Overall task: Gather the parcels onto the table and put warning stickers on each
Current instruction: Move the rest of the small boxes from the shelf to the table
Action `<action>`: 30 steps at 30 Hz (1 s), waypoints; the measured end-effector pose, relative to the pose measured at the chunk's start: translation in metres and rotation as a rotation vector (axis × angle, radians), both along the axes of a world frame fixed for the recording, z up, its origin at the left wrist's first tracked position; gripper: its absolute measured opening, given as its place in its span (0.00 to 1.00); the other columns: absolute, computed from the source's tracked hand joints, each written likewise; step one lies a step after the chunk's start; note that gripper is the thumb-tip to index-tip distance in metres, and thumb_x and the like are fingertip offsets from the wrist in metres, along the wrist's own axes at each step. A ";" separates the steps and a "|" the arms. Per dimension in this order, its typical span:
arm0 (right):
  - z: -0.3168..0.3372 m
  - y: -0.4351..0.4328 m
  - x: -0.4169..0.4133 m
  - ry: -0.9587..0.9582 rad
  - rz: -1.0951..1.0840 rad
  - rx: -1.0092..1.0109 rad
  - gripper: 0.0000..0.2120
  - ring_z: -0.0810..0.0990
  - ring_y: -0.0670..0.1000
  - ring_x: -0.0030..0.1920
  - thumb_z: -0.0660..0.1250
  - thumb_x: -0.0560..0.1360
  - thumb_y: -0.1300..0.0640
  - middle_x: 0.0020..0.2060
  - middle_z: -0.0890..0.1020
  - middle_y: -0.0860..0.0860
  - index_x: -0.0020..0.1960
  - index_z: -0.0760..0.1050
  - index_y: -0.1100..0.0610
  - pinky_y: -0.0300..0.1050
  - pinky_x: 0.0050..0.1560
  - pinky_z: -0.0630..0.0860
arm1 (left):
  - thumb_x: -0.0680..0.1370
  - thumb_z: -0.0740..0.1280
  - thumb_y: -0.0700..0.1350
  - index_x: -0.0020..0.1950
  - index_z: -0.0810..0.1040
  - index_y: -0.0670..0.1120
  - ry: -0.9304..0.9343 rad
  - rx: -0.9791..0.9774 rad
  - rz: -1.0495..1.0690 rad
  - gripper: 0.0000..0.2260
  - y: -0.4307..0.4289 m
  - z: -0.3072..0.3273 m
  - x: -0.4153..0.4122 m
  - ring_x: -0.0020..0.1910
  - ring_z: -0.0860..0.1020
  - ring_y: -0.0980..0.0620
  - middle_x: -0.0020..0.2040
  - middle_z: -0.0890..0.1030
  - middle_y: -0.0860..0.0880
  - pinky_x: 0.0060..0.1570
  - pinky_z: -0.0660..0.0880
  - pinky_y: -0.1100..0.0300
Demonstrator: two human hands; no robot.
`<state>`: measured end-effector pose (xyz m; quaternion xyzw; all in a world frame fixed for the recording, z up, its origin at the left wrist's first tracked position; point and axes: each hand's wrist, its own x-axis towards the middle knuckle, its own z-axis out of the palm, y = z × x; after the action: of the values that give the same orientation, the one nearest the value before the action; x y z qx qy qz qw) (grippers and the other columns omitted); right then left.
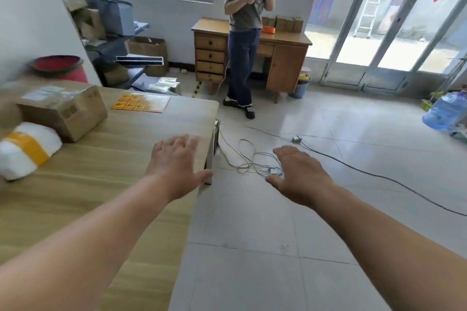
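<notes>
A brown cardboard parcel (63,111) lies on the wooden table (121,159) at the left, with a white padded parcel banded in yellow tape (25,149) in front of it. An orange sheet of warning stickers (141,103) lies flat near the table's far edge. My left hand (177,161) hovers open over the table's right edge, holding nothing. Off the table, above the tiled floor, my right hand (300,174) is open and empty too. Small brown boxes (283,23) stand in a row on a wooden desk (285,58) across the room.
A person (246,33) stands in front of the desk. Cables and a power strip (260,161) trail over the floor beyond my hands. Cardboard boxes and clutter (118,40) fill the back left corner. A red basin (59,64) sits behind the table. Glass doors (379,33) are at right.
</notes>
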<state>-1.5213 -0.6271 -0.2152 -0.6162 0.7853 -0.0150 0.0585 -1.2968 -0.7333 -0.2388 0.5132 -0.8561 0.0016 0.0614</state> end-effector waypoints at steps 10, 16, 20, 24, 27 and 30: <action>0.007 -0.114 -0.066 -0.005 0.397 -0.038 0.30 0.67 0.55 0.68 0.64 0.75 0.42 0.70 0.68 0.51 0.72 0.62 0.52 0.51 0.66 0.67 | 0.74 0.60 0.67 0.78 0.53 0.49 0.038 0.088 0.515 0.39 -0.009 -0.002 -0.035 0.75 0.56 0.47 0.77 0.57 0.47 0.72 0.53 0.50; 0.010 -0.174 -0.049 -0.057 0.561 -0.026 0.29 0.66 0.54 0.69 0.63 0.76 0.43 0.70 0.67 0.51 0.73 0.62 0.52 0.49 0.65 0.67 | 0.75 0.59 0.67 0.78 0.50 0.49 0.018 0.106 0.685 0.39 -0.025 0.004 -0.026 0.76 0.55 0.46 0.78 0.55 0.47 0.72 0.53 0.50; 0.004 -0.220 -0.022 -0.077 0.640 -0.018 0.29 0.67 0.55 0.69 0.64 0.76 0.42 0.70 0.67 0.51 0.72 0.62 0.52 0.51 0.67 0.66 | 0.75 0.59 0.66 0.78 0.50 0.49 0.041 0.082 0.738 0.38 -0.057 0.003 -0.010 0.76 0.54 0.47 0.78 0.55 0.48 0.73 0.52 0.50; 0.004 -0.276 0.015 -0.062 0.720 -0.014 0.31 0.66 0.54 0.70 0.63 0.77 0.42 0.72 0.65 0.51 0.74 0.60 0.52 0.50 0.68 0.66 | 0.74 0.60 0.67 0.78 0.51 0.49 0.089 0.032 0.801 0.39 -0.108 0.003 0.020 0.76 0.55 0.48 0.78 0.56 0.48 0.73 0.53 0.49; 0.009 -0.321 0.041 -0.055 0.764 -0.024 0.31 0.65 0.54 0.71 0.63 0.77 0.42 0.73 0.64 0.50 0.75 0.58 0.51 0.50 0.69 0.65 | 0.74 0.60 0.67 0.78 0.52 0.48 0.115 0.021 0.853 0.39 -0.150 0.005 0.046 0.76 0.56 0.48 0.77 0.58 0.47 0.72 0.54 0.49; 0.015 -0.365 0.063 -0.048 0.801 -0.051 0.31 0.65 0.54 0.70 0.63 0.77 0.42 0.72 0.66 0.50 0.75 0.59 0.52 0.49 0.68 0.65 | 0.75 0.60 0.67 0.78 0.53 0.48 0.133 0.003 0.885 0.38 -0.188 0.010 0.067 0.76 0.57 0.48 0.77 0.59 0.47 0.72 0.55 0.49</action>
<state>-1.4579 -0.9919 -0.2000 -0.8743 0.4808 -0.0249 0.0626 -1.2294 -0.9212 -0.2293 0.8292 -0.5482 -0.0065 0.1092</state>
